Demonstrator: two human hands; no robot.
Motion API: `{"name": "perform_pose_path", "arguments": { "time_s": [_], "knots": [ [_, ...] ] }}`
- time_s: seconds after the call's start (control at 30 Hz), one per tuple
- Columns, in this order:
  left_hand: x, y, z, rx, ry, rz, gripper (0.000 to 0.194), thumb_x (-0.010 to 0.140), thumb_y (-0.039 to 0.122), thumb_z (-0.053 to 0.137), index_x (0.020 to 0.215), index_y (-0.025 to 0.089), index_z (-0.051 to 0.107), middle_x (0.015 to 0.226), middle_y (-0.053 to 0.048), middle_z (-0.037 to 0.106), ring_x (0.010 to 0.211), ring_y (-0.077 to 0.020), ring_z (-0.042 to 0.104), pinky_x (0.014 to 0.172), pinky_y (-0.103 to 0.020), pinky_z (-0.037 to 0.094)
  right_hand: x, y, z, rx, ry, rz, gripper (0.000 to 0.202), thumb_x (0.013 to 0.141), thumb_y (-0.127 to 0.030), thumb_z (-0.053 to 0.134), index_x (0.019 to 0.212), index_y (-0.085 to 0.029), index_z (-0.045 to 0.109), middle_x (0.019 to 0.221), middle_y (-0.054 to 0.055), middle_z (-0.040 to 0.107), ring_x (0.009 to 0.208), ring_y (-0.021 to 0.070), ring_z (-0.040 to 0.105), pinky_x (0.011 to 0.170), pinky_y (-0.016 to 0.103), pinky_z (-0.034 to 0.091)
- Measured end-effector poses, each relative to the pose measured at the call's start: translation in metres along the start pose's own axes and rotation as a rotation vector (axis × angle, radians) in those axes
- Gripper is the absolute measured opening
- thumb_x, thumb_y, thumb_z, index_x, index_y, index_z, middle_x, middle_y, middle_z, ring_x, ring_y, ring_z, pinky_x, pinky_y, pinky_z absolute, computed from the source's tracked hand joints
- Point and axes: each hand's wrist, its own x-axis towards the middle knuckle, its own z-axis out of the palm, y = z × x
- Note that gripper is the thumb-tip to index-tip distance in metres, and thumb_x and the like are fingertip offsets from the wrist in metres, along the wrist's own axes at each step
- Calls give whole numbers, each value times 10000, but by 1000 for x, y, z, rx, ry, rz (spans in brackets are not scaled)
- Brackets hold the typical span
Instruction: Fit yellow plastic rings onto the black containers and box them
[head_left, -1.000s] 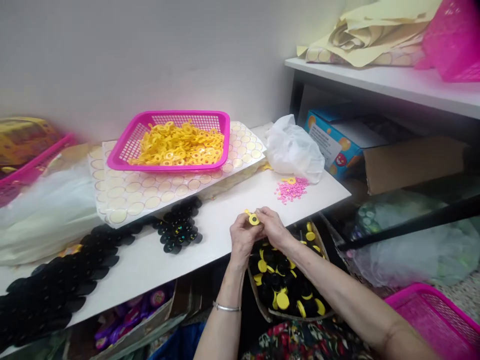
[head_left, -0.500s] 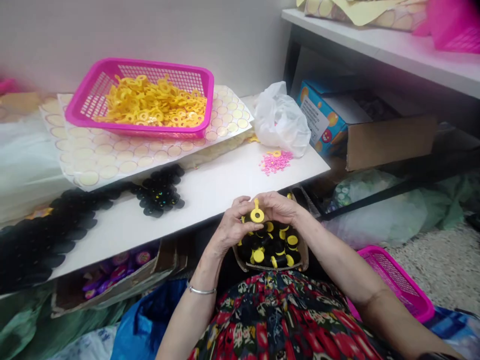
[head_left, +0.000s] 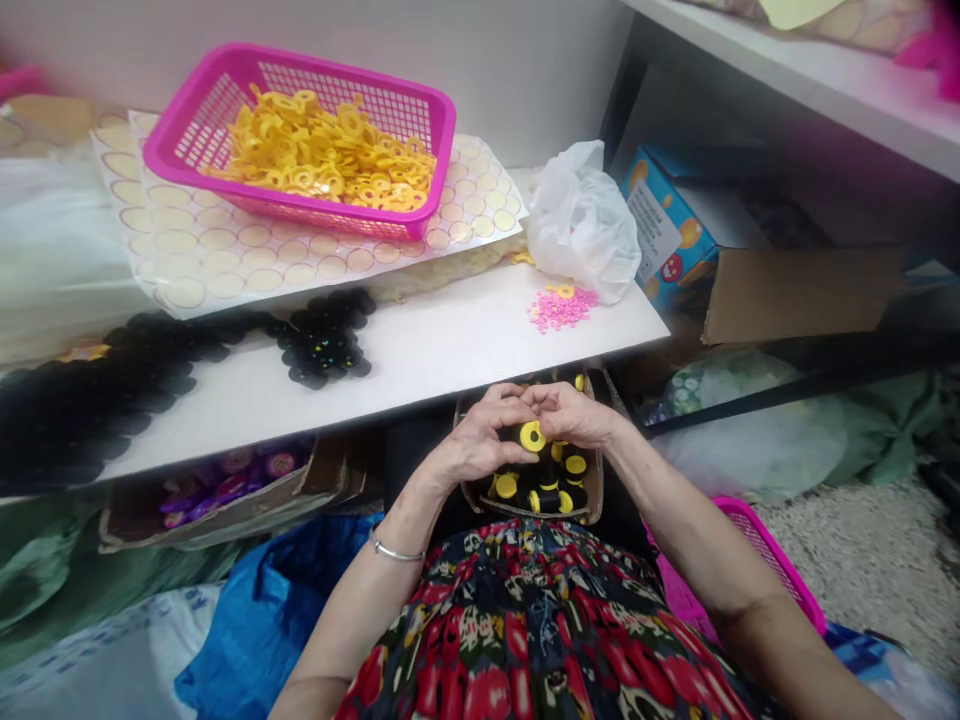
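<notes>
Over a cardboard box (head_left: 595, 492) of black pieces with yellow caps (head_left: 576, 466), both hands meet. My left hand (head_left: 491, 432) is closed round a black piece whose yellow ring-shaped end (head_left: 532, 436) faces up between thumb and fingers. My right hand (head_left: 574, 414) has its fingertips pinched at the right edge of that yellow ring; exactly what they grip is too small to tell. The dark body of the held piece is mostly hidden by my left fingers.
A pink basket (head_left: 300, 205) of yellow ring parts (head_left: 322, 150) stands on printed sheets (head_left: 255, 255). Pink bits (head_left: 562, 310) and a white plastic bag (head_left: 585, 220) lie right of it; black pieces (head_left: 322, 340) lie left. A blue carton (head_left: 667, 230) stands beyond the table's right end.
The view has shifted, so the table and basket sit higher. The yellow ring's tab, upright before, no longer shows, and my right fingers have come over to the ring's right edge.
</notes>
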Motion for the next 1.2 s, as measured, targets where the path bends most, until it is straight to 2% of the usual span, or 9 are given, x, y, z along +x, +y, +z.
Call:
{"name": "perform_pose_path", "arguments": {
  "time_s": [0.4, 0.57, 0.7, 0.77, 0.83, 0.93, 1.0, 1.1, 1.2],
  "knots": [
    [-8, -3, 7, 280, -64, -45, 339, 622, 190, 715, 958, 239, 710, 1127, -99, 580, 1192, -314, 377, 981, -474, 342, -2, 4, 15, -43, -31, 61, 515, 365, -113, 793, 857, -129, 643, 817, -3, 640, 795, 147, 588, 685, 243, 463],
    [-12, -11, 8, 267, -102, 4, 300, 605, 110, 693, 881, 225, 720, 987, -84, 649, 1196, -315, 378, 999, -480, 319, -1, 26, 21, -51, 53, 5, 482, 363, -145, 802, 824, -120, 662, 736, -14, 633, 715, 147, 587, 637, 253, 459],
    [-14, -11, -2, 191, -87, 90, 374, 580, 110, 726, 930, 240, 703, 936, -60, 673, 1127, -273, 446, 1014, -460, 313, 3, 37, 22, -52, 76, -68, 502, 419, -207, 795, 892, -144, 636, 876, 15, 642, 838, 176, 589, 704, 277, 456],
    [-14, -13, -16, 155, 11, 106, 431, 550, 162, 768, 967, 235, 690, 996, -75, 653, 1108, -261, 470, 1004, -447, 334, 6, 37, 17, -164, 170, -94, 531, 450, -223, 784, 945, -165, 600, 896, 16, 633, 840, 178, 583, 708, 287, 453],
    [-14, -19, -37, 159, 233, 56, 413, 559, 210, 767, 964, 220, 685, 1051, -94, 623, 1071, -249, 502, 941, -416, 396, 10, 34, 7, -413, 371, -115, 516, 503, -246, 759, 978, -186, 567, 853, 8, 616, 780, 172, 570, 685, 301, 448],
    [-7, -33, -75, 276, 636, -117, 249, 627, 243, 689, 870, 190, 686, 1009, -89, 614, 871, -195, 570, 753, -324, 464, 15, 32, -11, -985, 735, -250, 415, 572, -321, 718, 949, -209, 585, 908, 35, 599, 831, 209, 524, 735, 347, 422],
    [2, -43, -101, 415, 788, -250, 196, 647, 246, 638, 823, 171, 681, 925, -72, 618, 693, -153, 557, 667, -294, 448, 18, 34, -21, -1269, 831, -315, 350, 642, -378, 681, 938, -214, 590, 930, 60, 598, 844, 234, 495, 735, 361, 412],
    [22, -55, -129, 685, 844, -420, 150, 647, 218, 584, 740, 144, 675, 745, -57, 597, 618, -164, 535, 658, -306, 412, 22, 43, -29, -1486, 921, -355, 273, 763, -437, 579, 888, -194, 586, 889, 101, 590, 822, 252, 474, 728, 366, 410],
    [41, -56, -140, 798, 826, -468, 156, 665, 203, 548, 741, 129, 663, 720, -78, 581, 687, -214, 555, 642, -308, 385, 25, 52, -32, -1522, 963, -369, 328, 825, -481, 493, 900, -174, 584, 873, 118, 587, 814, 253, 483, 738, 368, 418]
  ]
}}
